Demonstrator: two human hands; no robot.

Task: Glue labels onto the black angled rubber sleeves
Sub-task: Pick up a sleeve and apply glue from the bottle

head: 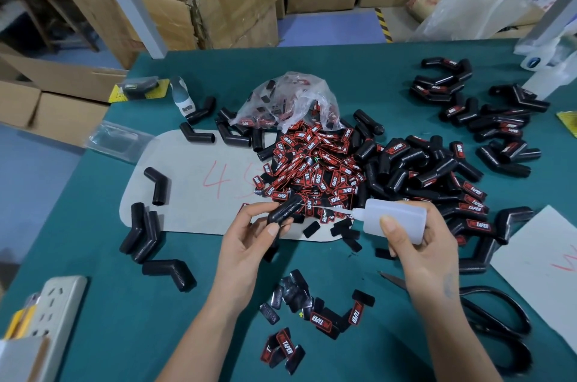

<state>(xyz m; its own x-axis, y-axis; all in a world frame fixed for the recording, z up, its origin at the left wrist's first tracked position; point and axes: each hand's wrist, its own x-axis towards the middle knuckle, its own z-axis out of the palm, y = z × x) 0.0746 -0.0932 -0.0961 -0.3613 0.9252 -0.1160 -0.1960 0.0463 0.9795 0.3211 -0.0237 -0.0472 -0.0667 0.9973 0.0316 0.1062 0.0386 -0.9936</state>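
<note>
Left hand (249,241) pinches a sleeve (284,210), its lower end hidden behind the fingers. Right hand (418,241) grips the glue bottle (394,219), nozzle aimed at it; whether the tip touches is unclear. Labels (315,169) heaped just beyond.

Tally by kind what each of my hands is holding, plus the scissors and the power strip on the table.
Black rubber sleeve, held in the left hand: 1
Glue bottle, held in the right hand: 1
Scissors: 1
Power strip: 1
Total: 4
</note>
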